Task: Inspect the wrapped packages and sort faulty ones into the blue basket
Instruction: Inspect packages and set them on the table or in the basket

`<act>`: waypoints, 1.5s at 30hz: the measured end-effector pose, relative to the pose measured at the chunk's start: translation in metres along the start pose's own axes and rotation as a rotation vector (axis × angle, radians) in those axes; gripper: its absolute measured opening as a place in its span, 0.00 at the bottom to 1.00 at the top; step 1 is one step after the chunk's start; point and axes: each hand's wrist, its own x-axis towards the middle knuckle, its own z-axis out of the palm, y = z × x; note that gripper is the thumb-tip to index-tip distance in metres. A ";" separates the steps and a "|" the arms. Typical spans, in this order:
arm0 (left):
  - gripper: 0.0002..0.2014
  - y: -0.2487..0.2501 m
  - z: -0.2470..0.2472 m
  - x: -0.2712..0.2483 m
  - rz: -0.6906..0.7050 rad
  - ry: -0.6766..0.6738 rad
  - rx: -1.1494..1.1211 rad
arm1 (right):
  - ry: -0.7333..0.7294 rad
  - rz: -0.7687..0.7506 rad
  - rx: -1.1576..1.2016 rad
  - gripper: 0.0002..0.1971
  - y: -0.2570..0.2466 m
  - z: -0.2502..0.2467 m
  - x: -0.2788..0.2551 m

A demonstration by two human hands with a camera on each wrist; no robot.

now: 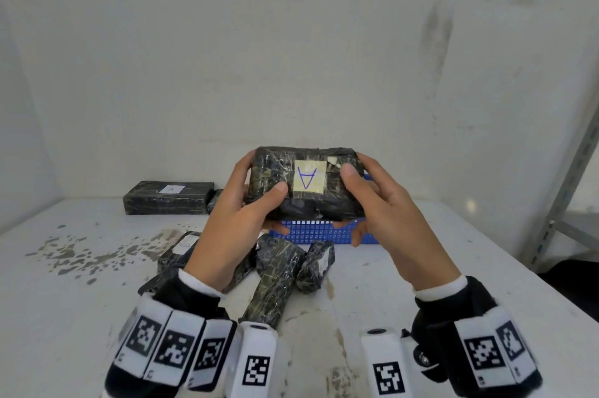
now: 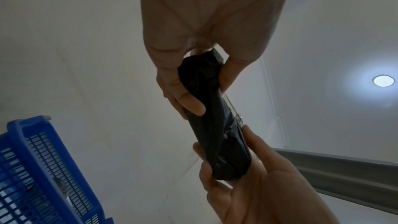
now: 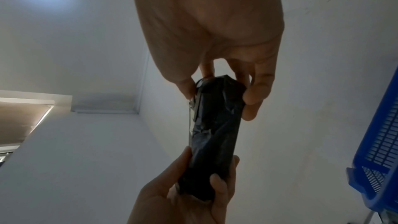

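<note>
I hold a black plastic-wrapped package (image 1: 304, 183) up in front of me, above the table. Its pale label (image 1: 309, 181) bears a blue letter A, seen upside down. My left hand (image 1: 249, 200) grips its left end, thumb on the front face. My right hand (image 1: 366, 190) grips its right end the same way. Both wrist views show the package (image 2: 215, 120) (image 3: 213, 134) edge-on, held at both ends. The blue basket (image 1: 324, 232) sits on the table just behind and below the package, also seen in the left wrist view (image 2: 41, 168) and right wrist view (image 3: 379, 144).
Several more black wrapped packages (image 1: 278, 274) lie in a loose heap on the white table (image 1: 81, 300) under my hands. Another labelled package (image 1: 168, 197) lies at the back left by the wall. A grey metal shelf post (image 1: 570, 183) stands at the right.
</note>
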 end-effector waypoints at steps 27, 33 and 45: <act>0.37 0.001 0.010 0.007 -0.015 0.063 0.099 | -0.041 -0.075 -0.077 0.23 -0.008 -0.001 0.002; 0.39 0.001 0.012 0.004 -0.025 0.098 0.171 | 0.011 -0.085 -0.106 0.21 -0.004 0.000 0.004; 0.18 0.009 0.016 0.004 -0.035 0.088 0.338 | 0.093 -0.105 -0.064 0.15 -0.008 0.004 0.003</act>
